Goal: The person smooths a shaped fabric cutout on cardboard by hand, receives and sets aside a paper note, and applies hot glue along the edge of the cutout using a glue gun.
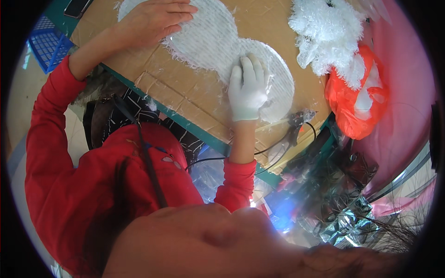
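A flat white piece (213, 37) with rounded lobes, a ribbed face and a fringed edge lies on the brown cardboard (185, 88). My bare left hand (155, 22) rests on its far left part, fingers stretched out. On the nearer right lobe lies my right hand (249, 88) in a white glove, its fingers extended flat against the surface. Neither hand grips anything. Close to the gloved hand, by the cardboard's right front edge, is what looks like a glue gun (293, 127) with a black cord.
Fluffy white fringe material (327, 34) is heaped at the far right, above a red plastic bag (354, 106). Pink cloth (398, 83) hangs beyond it. At the far left are a blue plastic basket (48, 44) and a phone (77, 8). Crumpled clear wrapping (343, 217) lies below the table edge.
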Demonstrator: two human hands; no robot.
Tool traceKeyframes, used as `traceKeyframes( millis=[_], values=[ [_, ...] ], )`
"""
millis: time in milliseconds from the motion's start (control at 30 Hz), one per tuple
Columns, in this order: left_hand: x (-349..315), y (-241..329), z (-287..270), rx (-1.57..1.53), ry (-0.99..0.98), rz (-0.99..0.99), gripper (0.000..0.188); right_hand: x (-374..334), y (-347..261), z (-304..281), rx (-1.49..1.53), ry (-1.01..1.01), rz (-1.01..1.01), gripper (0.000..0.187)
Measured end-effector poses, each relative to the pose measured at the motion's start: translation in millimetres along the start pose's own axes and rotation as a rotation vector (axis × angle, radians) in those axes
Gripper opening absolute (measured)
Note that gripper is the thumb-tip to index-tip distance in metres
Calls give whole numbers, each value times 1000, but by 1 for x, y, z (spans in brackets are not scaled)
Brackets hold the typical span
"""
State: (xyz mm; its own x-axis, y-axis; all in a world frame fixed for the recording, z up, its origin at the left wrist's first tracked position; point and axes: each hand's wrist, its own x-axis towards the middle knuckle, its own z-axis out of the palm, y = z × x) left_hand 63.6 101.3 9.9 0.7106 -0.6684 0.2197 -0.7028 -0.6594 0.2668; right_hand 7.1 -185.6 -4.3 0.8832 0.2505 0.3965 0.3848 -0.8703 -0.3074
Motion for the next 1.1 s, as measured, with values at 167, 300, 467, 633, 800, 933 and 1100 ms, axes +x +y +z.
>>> traceKeyframes(
  millis=[167, 300, 467, 633, 800, 933, 1100],
  values=[
    [1, -1, 0, -49, 2, -16, 28, 0, 2, 1, 42, 15, 14, 21],
    [3, -3, -1, -76, -6, 0, 28, -1, 3, 1, 60, 11, 33, 21],
    [6, 4, -5, -83, 9, -7, 29, -3, 2, 2, 36, -2, 53, 21],
    [10, 16, -12, -111, -4, 12, 27, -6, 3, 4, 68, 1, 67, 22],
    [14, 18, -7, -125, -4, 66, 28, -2, 5, 0, 108, 2, 58, 22],
    [20, 21, 3, -233, -6, 80, 32, -1, 9, 0, 106, -1, 43, 22],
    [21, 29, 4, -130, -72, 49, 35, 2, 13, -8, 157, -57, 47, 19]
  ],
)
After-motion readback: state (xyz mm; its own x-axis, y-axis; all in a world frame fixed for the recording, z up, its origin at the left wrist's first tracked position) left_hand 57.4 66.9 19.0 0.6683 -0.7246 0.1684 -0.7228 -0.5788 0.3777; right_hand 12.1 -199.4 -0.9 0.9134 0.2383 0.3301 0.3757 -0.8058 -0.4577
